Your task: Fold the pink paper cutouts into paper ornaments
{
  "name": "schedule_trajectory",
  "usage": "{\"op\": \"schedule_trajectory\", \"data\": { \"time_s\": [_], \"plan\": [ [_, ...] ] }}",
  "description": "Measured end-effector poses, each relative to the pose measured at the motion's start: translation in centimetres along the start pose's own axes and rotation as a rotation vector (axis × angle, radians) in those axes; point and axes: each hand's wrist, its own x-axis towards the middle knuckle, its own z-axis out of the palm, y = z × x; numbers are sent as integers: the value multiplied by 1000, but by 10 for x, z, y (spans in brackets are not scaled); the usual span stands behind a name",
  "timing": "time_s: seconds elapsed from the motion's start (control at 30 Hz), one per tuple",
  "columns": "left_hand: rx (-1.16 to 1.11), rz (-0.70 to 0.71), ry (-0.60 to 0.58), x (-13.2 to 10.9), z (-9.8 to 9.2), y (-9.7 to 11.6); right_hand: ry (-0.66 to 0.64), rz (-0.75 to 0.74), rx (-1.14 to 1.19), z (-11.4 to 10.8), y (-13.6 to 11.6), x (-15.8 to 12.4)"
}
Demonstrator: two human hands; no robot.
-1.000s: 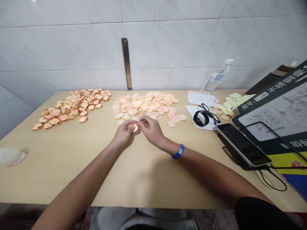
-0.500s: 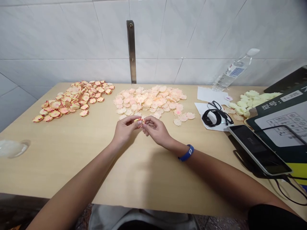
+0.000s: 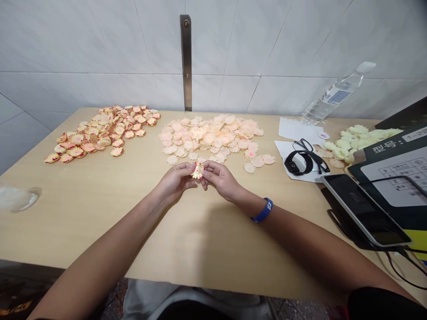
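Between my hands is a small artificial flower piece, pale yellow with red petal tips, its face turned up toward me. My left hand pinches its left edge with thumb and fingers. On the other side my right hand, below a blue wristband, grips the right edge. Just beyond the hands spreads a heap of pale peach flower pieces. At the left lies another pile, of yellow-and-red flower pieces. Fingers hide part of the held piece.
On the right are a tilted water bottle, black watch band, glasses, white paper, pale green flower pieces, a cabled phone and a dark box. A cup lies at the left edge.
The flower piece has turned from edge-on to showing its petalled face. Both hands stay together, with the left fingers shifted slightly. The whole view has moved a little.
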Motion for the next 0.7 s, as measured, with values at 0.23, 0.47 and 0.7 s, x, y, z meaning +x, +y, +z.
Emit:
{"op": "schedule_trajectory", "data": {
  "time_s": [0.23,0.47,0.7],
  "plan": [
    [287,261,161,2,0,2,41,4,-111,4,1,0],
    [379,306,211,-4,5,8,-92,-10,-123,1,-1,-2],
    [208,187,31,0,3,-6,-228,51,-127,-5,-5,0]
  ]
}}
